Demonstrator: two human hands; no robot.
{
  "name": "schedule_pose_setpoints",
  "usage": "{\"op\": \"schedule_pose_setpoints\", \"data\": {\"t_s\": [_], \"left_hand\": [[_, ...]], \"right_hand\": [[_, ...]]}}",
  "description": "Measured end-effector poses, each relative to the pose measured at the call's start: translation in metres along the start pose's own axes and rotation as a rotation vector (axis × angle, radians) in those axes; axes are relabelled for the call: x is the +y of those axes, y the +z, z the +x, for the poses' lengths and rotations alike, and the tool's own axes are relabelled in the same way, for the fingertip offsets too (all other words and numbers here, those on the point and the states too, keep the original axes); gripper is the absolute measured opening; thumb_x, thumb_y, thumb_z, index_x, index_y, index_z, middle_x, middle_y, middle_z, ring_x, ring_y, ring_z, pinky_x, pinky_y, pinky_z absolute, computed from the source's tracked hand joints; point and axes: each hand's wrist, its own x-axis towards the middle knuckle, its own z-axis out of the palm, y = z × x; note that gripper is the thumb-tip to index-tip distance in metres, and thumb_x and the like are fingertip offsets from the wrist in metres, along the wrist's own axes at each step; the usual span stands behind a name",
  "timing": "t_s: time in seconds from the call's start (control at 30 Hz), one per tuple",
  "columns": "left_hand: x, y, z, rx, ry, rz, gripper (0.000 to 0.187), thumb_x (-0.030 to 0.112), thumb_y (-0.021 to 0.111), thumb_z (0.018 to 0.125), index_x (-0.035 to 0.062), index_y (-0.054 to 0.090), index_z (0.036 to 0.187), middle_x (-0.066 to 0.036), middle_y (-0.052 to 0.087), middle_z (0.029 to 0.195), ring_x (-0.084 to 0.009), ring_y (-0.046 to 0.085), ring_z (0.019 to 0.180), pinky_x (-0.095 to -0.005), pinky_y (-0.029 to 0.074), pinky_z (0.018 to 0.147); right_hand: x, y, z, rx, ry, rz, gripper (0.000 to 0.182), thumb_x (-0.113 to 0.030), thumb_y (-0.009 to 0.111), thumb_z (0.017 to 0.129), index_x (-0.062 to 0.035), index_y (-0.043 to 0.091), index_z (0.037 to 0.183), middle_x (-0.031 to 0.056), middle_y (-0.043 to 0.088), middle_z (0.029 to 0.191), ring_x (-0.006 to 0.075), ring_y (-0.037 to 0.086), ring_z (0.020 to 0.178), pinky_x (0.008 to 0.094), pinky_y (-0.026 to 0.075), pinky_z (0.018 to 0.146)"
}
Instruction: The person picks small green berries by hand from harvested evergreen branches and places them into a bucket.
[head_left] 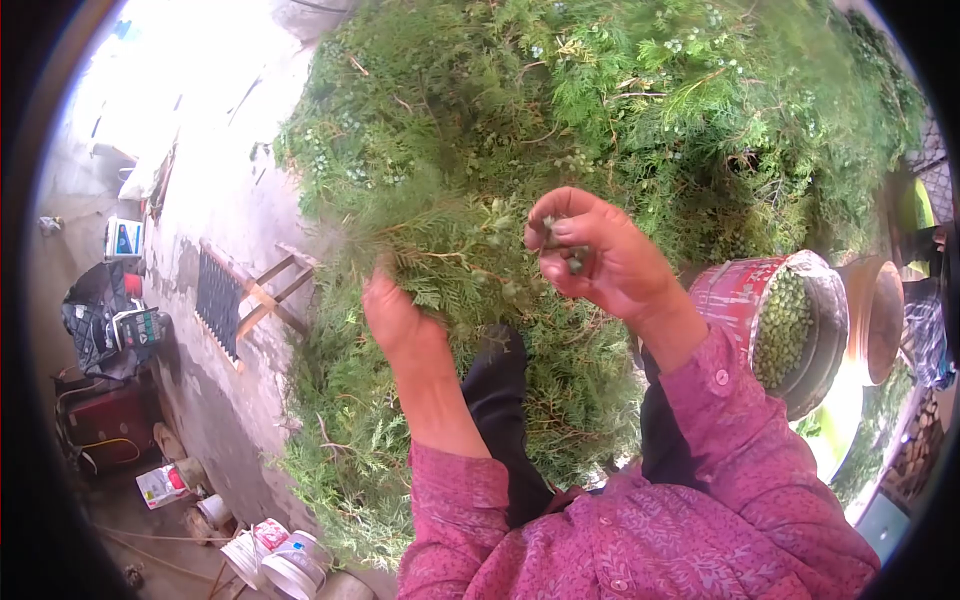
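Note:
My left hand is closed on the stem end of a leafy arborvitae sprig. The sprig points right, with small green cones along its tip. Just beyond that tip is my right hand, its fingers curled around a few greenish cones. A big heap of cut arborvitae branches lies in front of me and around my legs, with pale bluish-green cones among the foliage. To the right of my right hand, a red bucket stands tilted in view, holding many picked green cones.
Beside the red bucket is a tan container. On the left, a small wooden-framed stool is on the concrete floor. White buckets, a dark red case and a black bag are farther left.

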Motion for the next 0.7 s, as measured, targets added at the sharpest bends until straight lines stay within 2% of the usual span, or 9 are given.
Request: {"op": "schedule_pose_setpoints", "data": {"t_s": [0.07,0.13,0.17,0.23,0.33,0.37,0.6,0.67,0.7], "left_hand": [[0.001,0.0,0.0,0.037,-0.044,-0.005,0.022,0.018,0.051,0.087,-0.0002,0.054,0.1,-0.007,0.059,0.08,-0.0213,0.059,0.072,-0.0371,0.051,0.062],[0.002,0.002,-0.001,0.074,-0.088,-0.008,0.021,0.017,0.05,0.087,-0.0003,0.054,0.098,-0.008,0.058,0.079,-0.0219,0.059,0.072,-0.0383,0.051,0.062],[0.001,0.003,-0.002,0.09,-0.106,-0.018,0.02,0.017,0.05,0.087,0.0,0.054,0.096,-0.009,0.059,0.08,-0.0226,0.059,0.072,-0.0384,0.051,0.063],[0.0,0.007,-0.004,0.106,-0.125,-0.027,0.019,0.018,0.05,0.087,0.0004,0.054,0.094,-0.01,0.059,0.081,-0.0232,0.059,0.073,-0.0385,0.051,0.064],[-0.002,0.012,-0.007,0.052,-0.181,-0.122,0.015,0.015,0.055,0.084,0.0011,0.054,0.09,-0.009,0.06,0.074,-0.0209,0.059,0.064,-0.034,0.052,0.056],[-0.005,0.01,-0.006,0.03,-0.192,-0.141,0.016,0.015,0.056,0.084,0.001,0.054,0.091,-0.01,0.06,0.075,-0.0212,0.059,0.065,-0.0344,0.052,0.057],[-0.011,0.005,-0.002,-0.015,-0.197,-0.085,0.018,0.018,0.055,0.085,0.0009,0.055,0.09,-0.011,0.06,0.076,-0.0215,0.06,0.066,-0.0348,0.052,0.058],[-0.008,0.004,-0.006,-0.01,-0.167,-0.03,0.018,0.017,0.052,0.086,0.0003,0.055,0.091,-0.011,0.06,0.08,-0.0217,0.059,0.069,-0.0356,0.051,0.06],[-0.007,0.002,-0.009,-0.008,-0.138,0.026,0.019,0.016,0.048,0.087,-0.0004,0.055,0.093,-0.011,0.059,0.085,-0.0218,0.059,0.073,-0.0364,0.051,0.063]], "right_hand": [[-0.003,0.004,-0.002,0.024,0.014,-0.032,0.013,-0.009,0.058,0.079,-0.0036,0.054,0.09,0.0023,0.057,0.07,0.0062,0.054,0.057,0.0169,0.035,0.038],[0.002,-0.002,0.001,-0.063,0.022,-0.31,0.012,-0.01,0.06,0.08,-0.0029,0.056,0.088,0.0038,0.058,0.08,0.0063,0.054,0.062,0.0164,0.039,0.044],[0.008,-0.003,0.002,-0.063,0.022,-0.31,0.012,-0.01,0.06,0.08,-0.0029,0.056,0.088,0.0038,0.058,0.08,0.0063,0.054,0.062,0.0164,0.039,0.044],[0.023,0.001,0.005,0.004,-0.249,-0.852,0.017,-0.012,0.066,0.076,-0.0008,0.059,0.087,0.0021,0.058,0.077,0.0057,0.053,0.067,0.02,0.043,0.054],[0.03,0.007,0.004,0.074,-0.338,-1.037,0.022,-0.013,0.071,0.073,0.0006,0.062,0.087,0.0001,0.058,0.074,0.0056,0.052,0.071,0.0226,0.044,0.063],[0.033,0.007,0.005,0.102,-0.429,-1.09,0.027,-0.014,0.072,0.066,0.0002,0.061,0.085,0.012,0.06,0.073,0.0174,0.059,0.063,0.0291,0.047,0.06],[0.036,-0.001,0.011,0.094,-0.579,-1.312,0.023,-0.013,0.067,0.066,0.0005,0.06,0.084,0.015,0.057,0.068,0.0236,0.057,0.058,0.0352,0.045,0.057],[0.033,0.001,0.007,0.026,-0.36,-1.232,0.018,-0.015,0.063,0.07,0.0001,0.06,0.079,0.0108,0.055,0.063,0.0199,0.053,0.051,0.0326,0.043,0.05],[0.026,0.003,0.004,0.022,-0.356,-1.233,0.018,-0.015,0.063,0.07,0.0001,0.06,0.079,0.0108,0.055,0.063,0.0199,0.053,0.051,0.0326,0.043,0.05]]}}
